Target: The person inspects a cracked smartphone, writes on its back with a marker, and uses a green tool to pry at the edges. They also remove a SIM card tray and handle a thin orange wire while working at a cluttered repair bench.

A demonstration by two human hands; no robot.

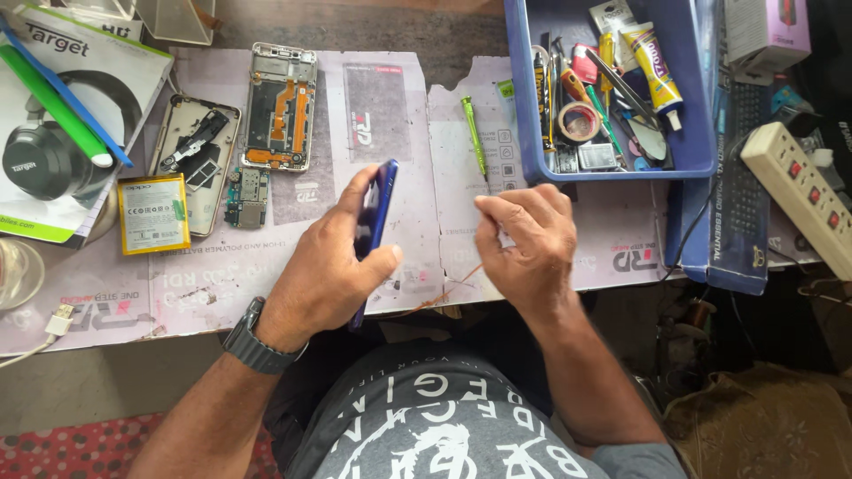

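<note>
Blue phone (374,213) stands edgewise near the bench's front edge, gripped by my left hand (328,262); right hand (524,244) fingers pinched, on what I cannot tell; opened phone (280,106) lies apart.

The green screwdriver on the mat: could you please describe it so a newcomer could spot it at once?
Start at the blue bin of tools at the upper right. Just left of it, on the grey mat, lies the green screwdriver, tip towards the right hand. It is the only loose tool there, slim and bright green, apart from the phone parts farther left.
</note>
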